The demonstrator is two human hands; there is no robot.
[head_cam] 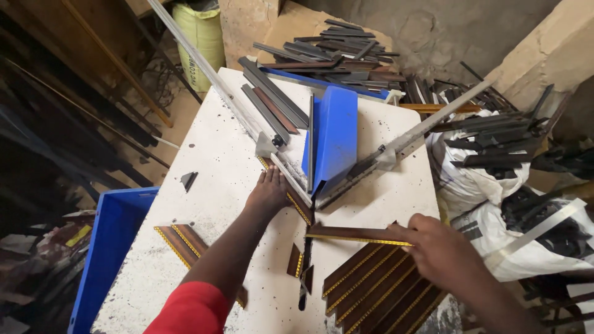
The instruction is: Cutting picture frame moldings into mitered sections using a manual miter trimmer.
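Observation:
My left hand (268,190) presses flat on a brown moulding strip with a gold edge (299,208) that lies against the angled metal fence (210,77) of a blue-bladed cutting machine (335,136). My right hand (440,250) grips the end of another brown and gold moulding strip (352,234), held level just above a stack of similar strips (377,287) at the table's near right. The white table (216,167) carries it all.
Two short cut strips (179,241) lie at the near left and small offcuts (299,263) near the middle. A blue crate (108,247) stands left of the table. Dark strips (334,49) pile up behind, and white sacks (476,179) of offcuts sit on the right.

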